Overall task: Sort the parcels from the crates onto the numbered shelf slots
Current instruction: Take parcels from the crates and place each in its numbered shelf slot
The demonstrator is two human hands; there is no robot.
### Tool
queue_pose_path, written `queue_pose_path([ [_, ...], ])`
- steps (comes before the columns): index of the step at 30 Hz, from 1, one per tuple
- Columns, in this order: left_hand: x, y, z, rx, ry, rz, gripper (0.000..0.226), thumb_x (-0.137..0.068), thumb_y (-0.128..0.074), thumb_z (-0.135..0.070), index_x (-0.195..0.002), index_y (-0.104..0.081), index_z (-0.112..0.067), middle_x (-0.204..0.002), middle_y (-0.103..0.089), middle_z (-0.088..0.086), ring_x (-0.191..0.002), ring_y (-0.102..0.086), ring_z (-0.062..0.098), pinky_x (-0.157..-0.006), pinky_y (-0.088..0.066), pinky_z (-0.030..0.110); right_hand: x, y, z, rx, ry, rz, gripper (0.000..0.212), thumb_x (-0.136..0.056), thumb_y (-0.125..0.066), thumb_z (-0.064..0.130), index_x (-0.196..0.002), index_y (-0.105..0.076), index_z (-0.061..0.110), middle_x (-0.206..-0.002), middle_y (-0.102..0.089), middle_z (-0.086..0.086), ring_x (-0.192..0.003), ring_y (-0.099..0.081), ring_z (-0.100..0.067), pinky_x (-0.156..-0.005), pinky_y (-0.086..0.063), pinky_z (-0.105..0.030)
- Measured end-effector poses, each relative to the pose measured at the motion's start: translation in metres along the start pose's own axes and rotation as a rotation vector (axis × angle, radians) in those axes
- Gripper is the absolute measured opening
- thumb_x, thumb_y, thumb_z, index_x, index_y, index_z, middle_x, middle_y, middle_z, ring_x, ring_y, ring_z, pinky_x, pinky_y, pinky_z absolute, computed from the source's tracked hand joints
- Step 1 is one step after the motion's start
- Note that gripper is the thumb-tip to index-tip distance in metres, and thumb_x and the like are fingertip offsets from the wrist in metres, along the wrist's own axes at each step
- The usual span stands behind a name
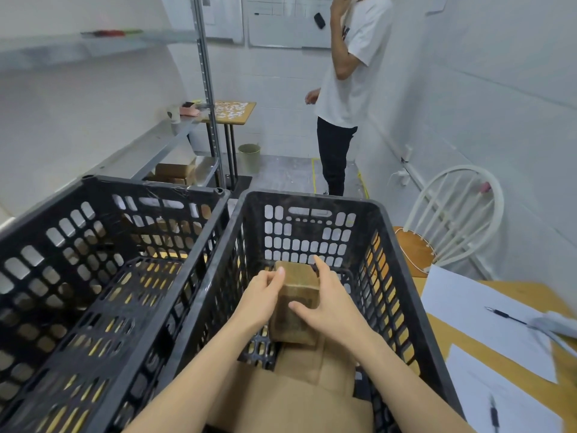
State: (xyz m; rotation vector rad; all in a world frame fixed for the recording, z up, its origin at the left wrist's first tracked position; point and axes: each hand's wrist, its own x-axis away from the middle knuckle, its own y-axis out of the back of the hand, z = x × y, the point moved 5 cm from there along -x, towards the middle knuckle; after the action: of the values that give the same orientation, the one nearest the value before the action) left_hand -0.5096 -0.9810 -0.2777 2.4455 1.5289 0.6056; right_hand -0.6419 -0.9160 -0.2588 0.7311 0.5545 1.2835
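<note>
White walls are closing round a narrow room, with a metal shelf (175, 135) running along the left of the frame. Low in the centre we are holding a small brown parcel (298, 285) inside the right-hand crate (312, 198): our left hand (265, 295) is curling round its left side, our right hand (324, 304) is gripping its right. A second crate (150, 185) is standing just beside, lower left.
</note>
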Motion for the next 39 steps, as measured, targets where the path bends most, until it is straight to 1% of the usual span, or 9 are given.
queue_pose_path([
  [6, 0.002, -0.006, 0.009, 0.086, 0.088, 0.063, 0.045, -0.097, -0.027, -0.062, -0.122, -0.042, -0.028, -0.122, -0.056, -0.005, -0.111, -0.054, 0.011, -0.091, -0.044, 0.032, -0.005, 0.002, 0.000, 0.027, 0.015, -0.002, 0.104, -0.081, -0.070, 0.051, -0.156, -0.005, 0.019, -0.158, -0.020, -0.001, -0.144, -0.023, -0.017, -0.115, -0.026, -0.032],
  [11, -0.048, -0.001, 0.041, -0.041, 0.001, 0.083, 0.041, -0.102, -0.038, -0.046, -0.140, -0.035, -0.033, -0.137, -0.052, -0.003, -0.108, -0.054, 0.016, -0.092, -0.048, 0.034, -0.008, 0.004, -0.010, 0.088, -0.028, 0.055, 0.111, -0.074, -0.068, 0.063, -0.155, -0.002, 0.027, -0.143, -0.044, -0.004, -0.132, -0.041, -0.026, -0.110, -0.036, -0.039],
  [14, -0.100, -0.012, 0.081, -0.030, 0.080, 0.087, 0.044, -0.103, -0.044, -0.030, -0.144, -0.038, -0.016, -0.142, -0.049, 0.012, -0.124, -0.051, 0.026, -0.095, -0.040, 0.029, -0.009, 0.001, -0.014, 0.094, -0.068, 0.085, 0.113, -0.069, -0.062, 0.075, -0.153, 0.003, 0.035, -0.143, -0.035, -0.004, -0.130, -0.042, -0.028, -0.105, -0.042, -0.044],
  [18, -0.022, -0.010, 0.012, 0.035, 0.007, 0.072, 0.055, -0.096, -0.030, -0.064, -0.147, -0.028, -0.043, -0.143, -0.039, -0.017, -0.123, -0.043, 0.005, -0.111, -0.029, 0.034, -0.008, 0.000, -0.016, 0.075, -0.091, 0.086, 0.111, -0.069, -0.056, 0.082, -0.152, 0.005, 0.039, -0.142, -0.025, -0.007, -0.129, -0.041, -0.032, -0.102, -0.043, -0.044],
  [21, 0.009, -0.012, -0.011, 0.073, -0.029, 0.139, 0.069, -0.087, -0.018, -0.071, -0.151, -0.013, -0.046, -0.147, -0.038, -0.013, -0.119, -0.038, 0.000, -0.112, -0.023, 0.029, -0.010, 0.002, -0.021, 0.030, -0.116, 0.069, 0.104, -0.074, -0.055, 0.078, -0.150, 0.007, 0.044, -0.141, -0.022, -0.008, -0.128, -0.044, -0.035, -0.104, -0.042, -0.046],
  [23, 0.009, -0.011, -0.014, 0.036, -0.106, 0.111, 0.068, -0.089, -0.016, -0.068, -0.152, -0.012, -0.044, -0.155, -0.028, -0.014, -0.133, -0.032, 0.003, -0.112, -0.018, 0.025, -0.011, 0.004, -0.020, -0.032, -0.104, 0.063, 0.097, -0.077, -0.054, 0.075, -0.145, 0.011, 0.054, -0.139, -0.021, -0.007, -0.126, -0.045, -0.036, -0.104, -0.042, -0.048],
  [28, 0.001, -0.005, -0.009, -0.034, -0.073, 0.046, 0.065, -0.098, -0.012, -0.059, -0.155, -0.006, -0.029, -0.162, -0.001, -0.012, -0.148, 0.008, 0.009, -0.117, 0.003, 0.029, -0.010, 0.005, -0.015, -0.083, -0.010, 0.074, 0.094, -0.085, -0.056, 0.065, -0.136, 0.023, 0.064, -0.158, 0.014, 0.007, -0.146, -0.013, -0.034, -0.115, -0.025, -0.053],
  [35, 0.001, -0.002, 0.004, 0.125, 0.138, 0.034, 0.089, -0.079, -0.024, -0.086, -0.154, -0.006, -0.042, -0.157, -0.030, -0.002, -0.141, -0.035, 0.027, -0.119, -0.021, 0.048, -0.015, -0.004, -0.018, -0.085, 0.024, 0.154, 0.094, -0.081, -0.051, 0.066, -0.127, 0.031, 0.069, -0.164, 0.006, 0.001, -0.151, 0.002, -0.022, -0.120, -0.012, -0.055],
  [39, -0.002, 0.000, 0.004, 0.105, 0.104, 0.014, 0.077, -0.091, -0.031, -0.070, -0.155, -0.008, -0.033, -0.154, -0.037, -0.003, -0.141, -0.036, 0.021, -0.115, -0.023, 0.040, -0.016, -0.004, -0.019, -0.053, 0.007, 0.160, 0.102, -0.077, -0.053, 0.066, -0.137, 0.029, 0.059, -0.164, -0.005, 0.002, -0.150, -0.007, -0.028, -0.118, -0.016, -0.056],
])
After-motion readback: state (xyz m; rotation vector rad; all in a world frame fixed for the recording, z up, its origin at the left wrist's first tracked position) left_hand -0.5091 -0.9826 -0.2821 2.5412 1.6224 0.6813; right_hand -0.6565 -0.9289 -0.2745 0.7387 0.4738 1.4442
